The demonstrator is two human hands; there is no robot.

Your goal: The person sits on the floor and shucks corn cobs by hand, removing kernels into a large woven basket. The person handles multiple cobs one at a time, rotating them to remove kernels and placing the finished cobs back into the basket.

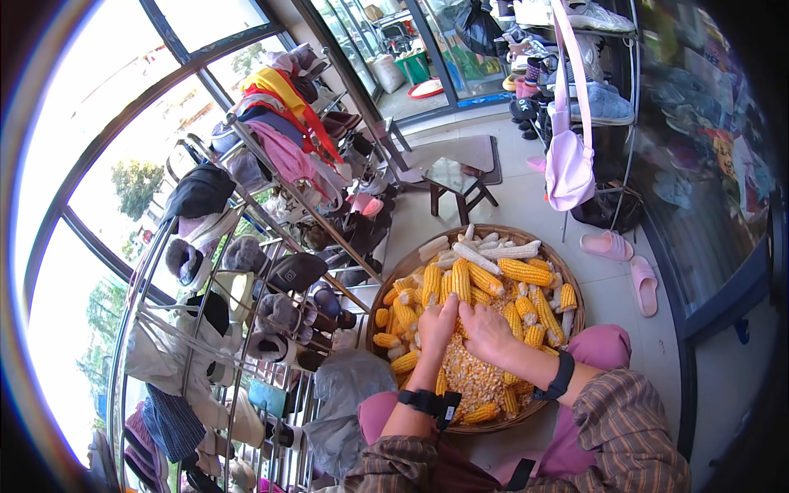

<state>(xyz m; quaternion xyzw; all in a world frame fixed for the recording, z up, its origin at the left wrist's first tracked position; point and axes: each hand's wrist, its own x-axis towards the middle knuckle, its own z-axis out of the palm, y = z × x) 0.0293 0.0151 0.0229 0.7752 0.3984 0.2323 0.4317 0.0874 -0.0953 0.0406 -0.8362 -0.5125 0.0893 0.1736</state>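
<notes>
A round woven basket (pixel 577 308) stands between my knees, filled with yellow ears of corn (pixel 521 271). Loose kernels (pixel 471 370) lie in its near part, and bare white cobs (pixel 511 250) are gathered at its far side. Above the middle of the basket, my left hand (pixel 437 326) and my right hand (pixel 486 333) are close together, fingers curled and thumbs near each other. Both grip an ear of corn (pixel 461 280) whose yellow far end shows just beyond the fingertips; the hands hide the rest of it.
Metal racks (pixel 271 228) full of shoes and cloths stand at the left, beside a grey plastic bag (pixel 351 400). Beyond the basket is a small stool (pixel 457 179). Pink slippers (pixel 644 286) lie at the right, below a shoe rack with a hanging pink bag (pixel 570 169).
</notes>
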